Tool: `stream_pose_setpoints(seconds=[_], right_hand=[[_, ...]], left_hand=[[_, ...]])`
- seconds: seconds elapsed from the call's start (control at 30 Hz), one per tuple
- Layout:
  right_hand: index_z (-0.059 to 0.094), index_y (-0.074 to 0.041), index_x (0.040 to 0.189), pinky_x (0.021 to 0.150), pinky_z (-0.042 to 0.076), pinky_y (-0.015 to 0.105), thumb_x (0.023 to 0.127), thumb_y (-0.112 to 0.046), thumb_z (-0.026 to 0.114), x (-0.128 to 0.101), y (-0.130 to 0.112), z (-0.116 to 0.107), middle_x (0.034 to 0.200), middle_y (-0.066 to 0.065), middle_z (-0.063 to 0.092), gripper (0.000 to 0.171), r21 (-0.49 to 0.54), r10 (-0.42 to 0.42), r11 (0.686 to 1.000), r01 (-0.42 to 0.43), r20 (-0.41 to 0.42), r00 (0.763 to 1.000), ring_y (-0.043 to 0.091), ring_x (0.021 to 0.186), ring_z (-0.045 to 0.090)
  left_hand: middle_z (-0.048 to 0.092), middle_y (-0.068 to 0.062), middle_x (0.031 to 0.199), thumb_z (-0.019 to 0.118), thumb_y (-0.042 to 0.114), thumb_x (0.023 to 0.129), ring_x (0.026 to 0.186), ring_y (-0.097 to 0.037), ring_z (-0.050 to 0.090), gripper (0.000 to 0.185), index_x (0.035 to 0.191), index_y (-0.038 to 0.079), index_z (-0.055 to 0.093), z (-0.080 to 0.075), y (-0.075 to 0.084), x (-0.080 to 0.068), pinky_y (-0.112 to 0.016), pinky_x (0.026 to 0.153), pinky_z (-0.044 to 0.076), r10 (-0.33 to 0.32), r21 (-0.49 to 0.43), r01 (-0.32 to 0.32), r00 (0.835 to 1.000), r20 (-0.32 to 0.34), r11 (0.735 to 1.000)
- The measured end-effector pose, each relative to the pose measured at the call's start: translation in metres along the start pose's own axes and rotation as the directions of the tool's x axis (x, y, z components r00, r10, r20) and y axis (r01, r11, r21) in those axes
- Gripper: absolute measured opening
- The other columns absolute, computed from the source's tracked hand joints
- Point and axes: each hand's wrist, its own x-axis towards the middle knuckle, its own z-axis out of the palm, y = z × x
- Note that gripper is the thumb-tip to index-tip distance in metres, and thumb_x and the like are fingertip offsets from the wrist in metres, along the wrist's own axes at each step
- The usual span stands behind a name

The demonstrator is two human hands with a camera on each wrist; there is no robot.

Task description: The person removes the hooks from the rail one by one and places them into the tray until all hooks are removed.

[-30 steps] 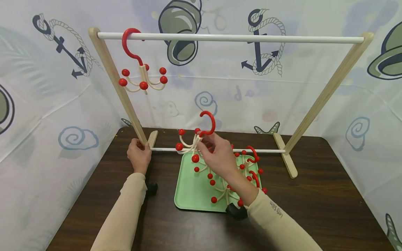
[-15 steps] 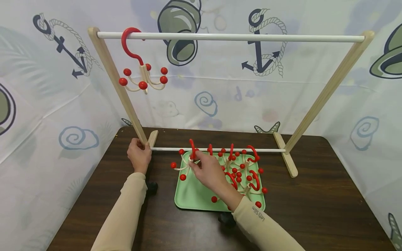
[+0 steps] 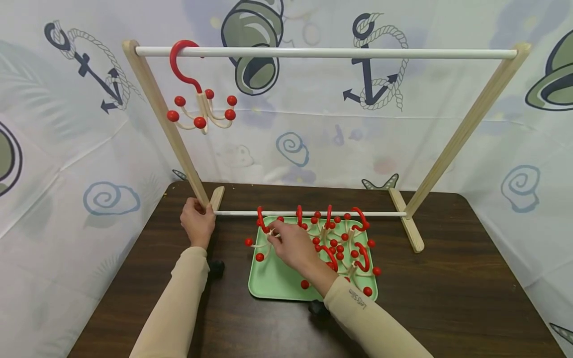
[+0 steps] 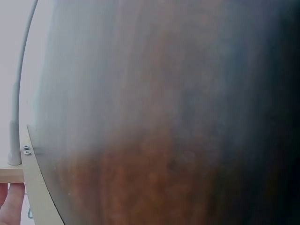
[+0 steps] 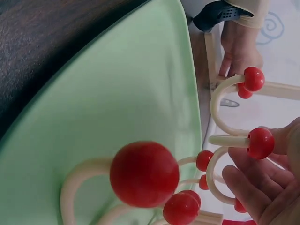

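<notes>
The right hand pinches a red-balled hook over the green tray. The left hand grips the rack's post at its base.

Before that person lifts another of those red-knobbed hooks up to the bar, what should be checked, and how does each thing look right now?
1. Right hand grips a hook: ok.
2. Hook free of the others on the tray: cannot tell.
3. Left hand steadies the rack: ok.
4. Top bar has room beside the hung hook: ok.
5. Hook's red crook faces up: cannot tell.
</notes>
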Motion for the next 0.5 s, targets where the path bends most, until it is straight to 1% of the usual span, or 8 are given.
stream_pose_setpoints(seconds=[0.3, 0.5], right_hand=[[0.067, -0.017, 0.114, 0.059, 0.047, 0.021, 0.093, -0.027, 0.068, 0.0012, -0.0012, 0.0048, 0.099, -0.001, 0.072, 0.023, -0.011, -0.014, 1.0, 0.014, -0.003, 1.0, 0.008, 0.073, 0.064], [0.069, -0.015, 0.109, 0.059, 0.047, 0.022, 0.091, -0.021, 0.07, 0.0003, 0.0007, 0.0089, 0.09, -0.001, 0.073, 0.019, -0.054, -0.024, 0.998, 0.024, -0.014, 1.0, 0.009, 0.07, 0.064]], left_hand=[[0.064, -0.02, 0.084, 0.07, 0.007, 0.084, 0.079, -0.038, 0.061, 0.016, 0.095, -0.002, 0.063, -0.0025, 0.0048, 0.0015, -0.053, 0.084, 0.043, -0.021, 0.021, 0.02, 1.0, 0.011, 1.0], [0.067, -0.019, 0.084, 0.072, 0.01, 0.085, 0.078, -0.037, 0.062, 0.016, 0.095, -0.001, 0.065, -0.0036, 0.0065, 0.0036, -0.051, 0.084, 0.043, -0.055, 0.033, 0.054, 0.998, 0.026, 0.998]])
